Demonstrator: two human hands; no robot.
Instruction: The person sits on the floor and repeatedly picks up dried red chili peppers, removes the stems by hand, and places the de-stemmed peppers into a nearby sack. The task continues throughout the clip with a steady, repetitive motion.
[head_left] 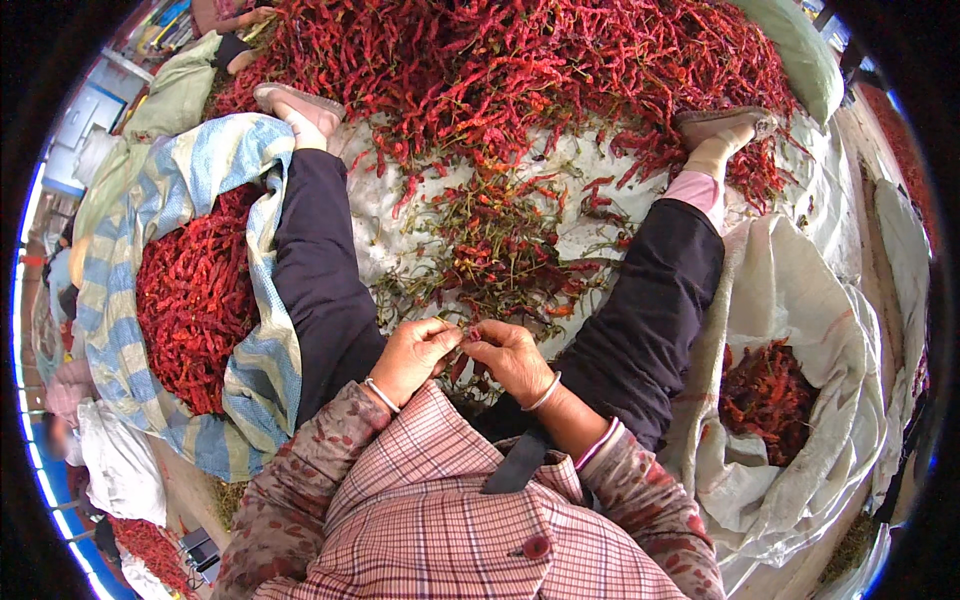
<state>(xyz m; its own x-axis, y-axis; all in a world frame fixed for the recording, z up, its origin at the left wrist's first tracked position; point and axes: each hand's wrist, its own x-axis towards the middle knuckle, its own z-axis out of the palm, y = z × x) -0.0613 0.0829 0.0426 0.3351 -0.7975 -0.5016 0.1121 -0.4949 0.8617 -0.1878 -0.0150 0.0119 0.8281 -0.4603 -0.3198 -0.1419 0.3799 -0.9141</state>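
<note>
My left hand (412, 355) and my right hand (510, 362) meet in front of my lap, fingertips pinched together. Between them is a small dried red chili pepper (472, 335), mostly covered by the fingers. A few more dark red chilies (478, 372) show under my right fingers; whether that hand holds them I cannot tell. Just beyond my hands, a low heap of loose chilies with green and brown stems (500, 240) lies on a white sheet (375, 215) between my outstretched legs.
A large mound of red chilies (500, 70) spreads past my feet. At my left stands a blue-and-white striped sack (110, 290) of red chilies; at my right, a white sack (840, 400) with darker chilies. Other people's limbs show at the upper left. A green sack (800, 55) lies far right.
</note>
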